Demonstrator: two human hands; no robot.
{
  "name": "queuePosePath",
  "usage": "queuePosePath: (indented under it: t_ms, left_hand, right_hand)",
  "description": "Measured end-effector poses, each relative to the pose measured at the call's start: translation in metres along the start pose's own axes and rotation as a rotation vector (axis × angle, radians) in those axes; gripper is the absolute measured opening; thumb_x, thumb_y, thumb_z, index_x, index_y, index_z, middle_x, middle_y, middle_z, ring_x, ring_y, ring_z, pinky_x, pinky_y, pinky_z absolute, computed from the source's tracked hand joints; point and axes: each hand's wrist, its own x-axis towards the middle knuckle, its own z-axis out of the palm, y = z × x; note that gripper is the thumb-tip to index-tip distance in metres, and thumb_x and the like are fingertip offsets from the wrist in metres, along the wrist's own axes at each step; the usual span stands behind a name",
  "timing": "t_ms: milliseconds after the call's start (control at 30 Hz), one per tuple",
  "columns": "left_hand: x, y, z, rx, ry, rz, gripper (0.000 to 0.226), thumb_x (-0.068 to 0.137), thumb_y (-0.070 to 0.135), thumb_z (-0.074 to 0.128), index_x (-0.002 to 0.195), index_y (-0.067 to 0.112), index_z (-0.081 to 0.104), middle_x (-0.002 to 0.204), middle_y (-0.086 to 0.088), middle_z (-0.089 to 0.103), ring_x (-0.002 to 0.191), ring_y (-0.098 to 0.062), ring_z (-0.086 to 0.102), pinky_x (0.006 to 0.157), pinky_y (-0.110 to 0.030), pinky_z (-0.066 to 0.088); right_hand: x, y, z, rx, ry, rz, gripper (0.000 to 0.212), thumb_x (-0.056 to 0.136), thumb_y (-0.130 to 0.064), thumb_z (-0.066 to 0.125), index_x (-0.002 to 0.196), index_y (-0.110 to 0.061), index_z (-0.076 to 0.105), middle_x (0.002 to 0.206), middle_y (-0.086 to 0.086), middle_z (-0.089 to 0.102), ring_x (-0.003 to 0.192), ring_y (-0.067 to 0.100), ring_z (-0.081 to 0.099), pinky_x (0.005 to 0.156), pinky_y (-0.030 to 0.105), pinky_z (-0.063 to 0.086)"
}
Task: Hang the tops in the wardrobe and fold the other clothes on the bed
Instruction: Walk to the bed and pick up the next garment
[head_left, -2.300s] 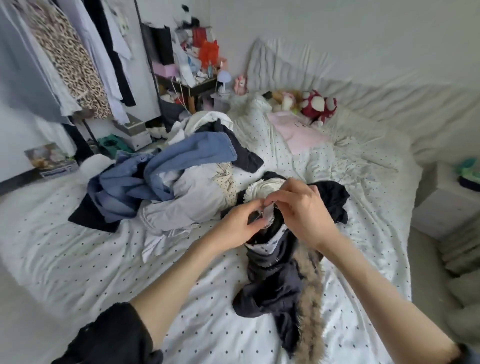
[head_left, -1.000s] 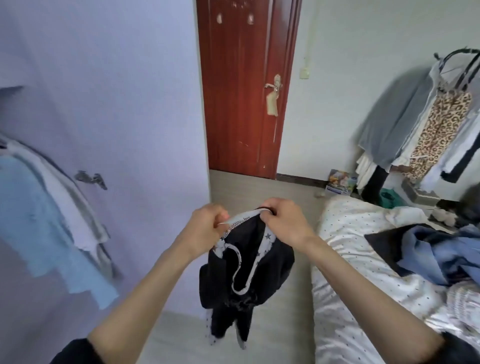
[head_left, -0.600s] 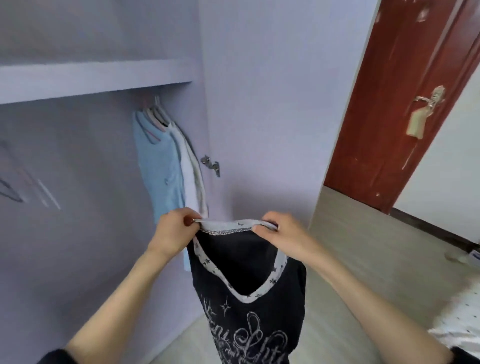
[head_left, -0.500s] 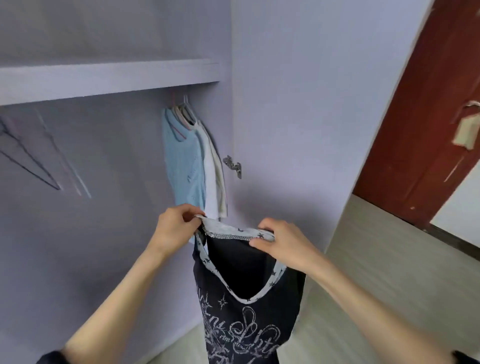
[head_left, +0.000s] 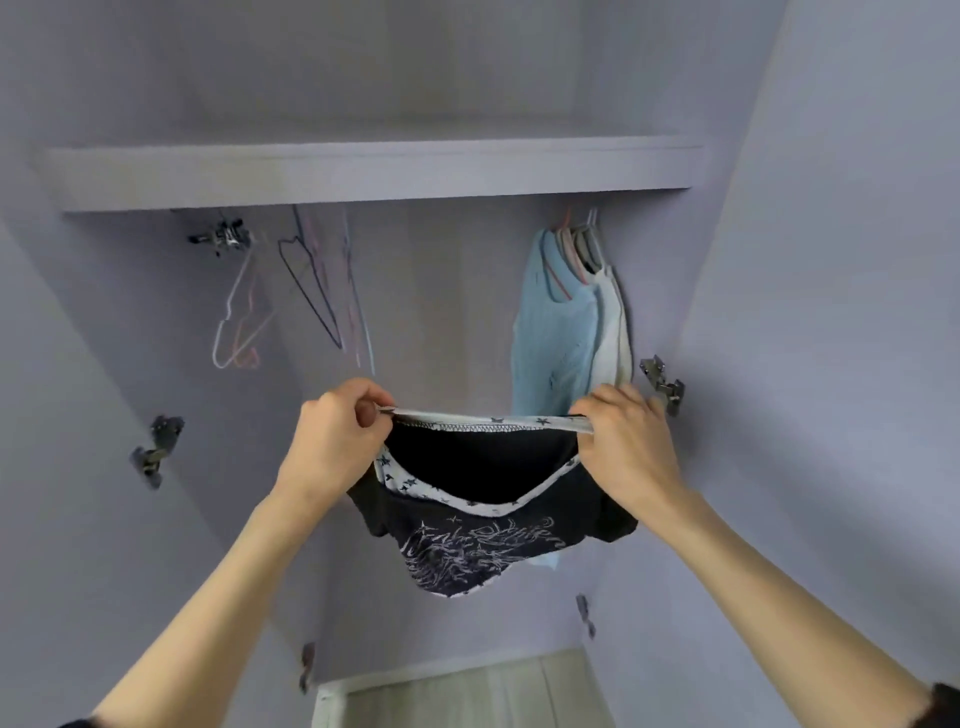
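Observation:
A black top (head_left: 483, 540) with a white star-print neckline and a white scribble graphic hangs between my hands in front of the open lilac wardrobe (head_left: 374, 171). My left hand (head_left: 335, 441) pinches the left end of the neckline. My right hand (head_left: 626, 441) grips the right end, and the collar is stretched flat between them. Several empty wire hangers (head_left: 311, 291) hang under the shelf at the left. A light blue top (head_left: 553, 338) and a white top (head_left: 615, 332) hang on hangers at the right.
Both wardrobe doors stand open, with metal hinges (head_left: 156, 449) on the left side and metal hinges (head_left: 662, 382) on the right. A clip hanger (head_left: 221, 239) hangs under the shelf. The wardrobe floor panel (head_left: 457, 691) shows below.
The view has turned from the bed to face squarely into the wardrobe. My hands have pulled the neckline wider apart and raised the black top.

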Motion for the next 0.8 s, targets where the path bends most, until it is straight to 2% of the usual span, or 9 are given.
queuePosePath:
  t_ms: [67,133,233,333,500,567,633,733,800]
  left_hand:
    - [0.017,-0.023,-0.01,0.034,0.025,-0.063,0.02,0.083,0.001,0.056,0.085,0.019,0.064,0.057,0.003,0.048,0.055,-0.008,0.045,0.054,-0.008,0.038]
    - [0.032,-0.047,-0.013,0.075,0.007,-0.149,0.022,0.084,0.001,0.054,0.09,0.017,0.068,0.057,0.004,0.05,0.057,-0.005,0.046,0.057,-0.017,0.035]
    - [0.054,-0.078,-0.01,0.055,0.02,-0.215,0.02,0.083,0.004,0.056,0.089,0.017,0.069,0.06,0.01,0.053,0.061,-0.001,0.05,0.055,-0.009,0.034]
    - [0.082,-0.096,-0.014,-0.02,0.109,-0.255,0.016,0.081,0.005,0.06,0.082,0.021,0.066,0.063,0.013,0.056,0.064,0.001,0.051,0.054,-0.001,0.036]
    - [0.116,-0.135,-0.015,-0.24,0.071,-0.469,0.015,0.081,0.001,0.064,0.074,0.013,0.059,0.071,-0.004,0.062,0.063,-0.017,0.061,0.053,-0.016,0.046]
    - [0.121,-0.142,-0.015,-0.399,0.045,-0.571,0.016,0.082,-0.004,0.062,0.074,0.009,0.057,0.072,-0.009,0.062,0.057,-0.016,0.06,0.046,-0.015,0.049]
    - [0.125,-0.145,-0.015,-0.425,0.038,-0.586,0.017,0.082,-0.007,0.061,0.073,0.007,0.056,0.071,-0.011,0.06,0.058,-0.017,0.059,0.044,-0.014,0.048]
    - [0.137,-0.146,-0.018,-0.34,0.035,-0.509,0.02,0.08,-0.007,0.064,0.07,0.009,0.057,0.068,-0.01,0.059,0.057,-0.017,0.057,0.045,-0.016,0.049]
    - [0.143,-0.144,-0.02,-0.282,0.051,-0.474,0.02,0.079,-0.005,0.066,0.069,0.011,0.059,0.065,-0.007,0.06,0.053,-0.014,0.057,0.05,-0.021,0.052]
  right_hand:
    - [0.03,-0.013,0.004,0.068,0.023,-0.015,0.029,0.082,-0.007,0.055,0.105,-0.018,0.068,0.105,0.0,0.062,0.107,0.023,0.048,0.087,0.035,0.027]
    - [0.051,-0.026,0.014,0.089,-0.084,-0.026,0.03,0.084,-0.009,0.053,0.107,-0.021,0.068,0.108,-0.001,0.061,0.108,0.022,0.048,0.088,0.035,0.03]
    - [0.075,-0.046,0.039,0.143,-0.112,-0.076,0.028,0.082,-0.011,0.056,0.102,-0.024,0.07,0.108,-0.005,0.06,0.107,0.019,0.05,0.088,0.033,0.03]
    - [0.105,-0.071,0.062,0.313,-0.11,-0.036,0.028,0.079,-0.006,0.056,0.096,-0.02,0.072,0.099,0.0,0.062,0.099,0.022,0.055,0.084,0.033,0.04]
    - [0.153,-0.1,0.113,0.474,-0.456,0.043,0.029,0.084,-0.005,0.052,0.099,-0.02,0.072,0.097,-0.005,0.068,0.093,0.015,0.061,0.079,0.024,0.045]
    - [0.168,-0.109,0.131,0.532,-0.622,0.019,0.03,0.086,-0.004,0.052,0.107,-0.016,0.069,0.103,-0.004,0.068,0.093,0.009,0.058,0.078,0.017,0.041]
    - [0.18,-0.12,0.145,0.659,-0.732,0.037,0.03,0.089,-0.004,0.052,0.117,-0.008,0.063,0.114,0.003,0.065,0.095,0.008,0.055,0.073,0.011,0.04]
    - [0.211,-0.144,0.165,0.945,-0.734,0.236,0.027,0.094,-0.005,0.047,0.119,0.003,0.057,0.118,0.02,0.062,0.095,0.022,0.059,0.075,0.022,0.046]
    - [0.237,-0.162,0.176,1.093,-0.683,0.335,0.027,0.096,-0.009,0.046,0.116,0.005,0.056,0.114,0.025,0.062,0.088,0.022,0.055,0.076,0.028,0.047]
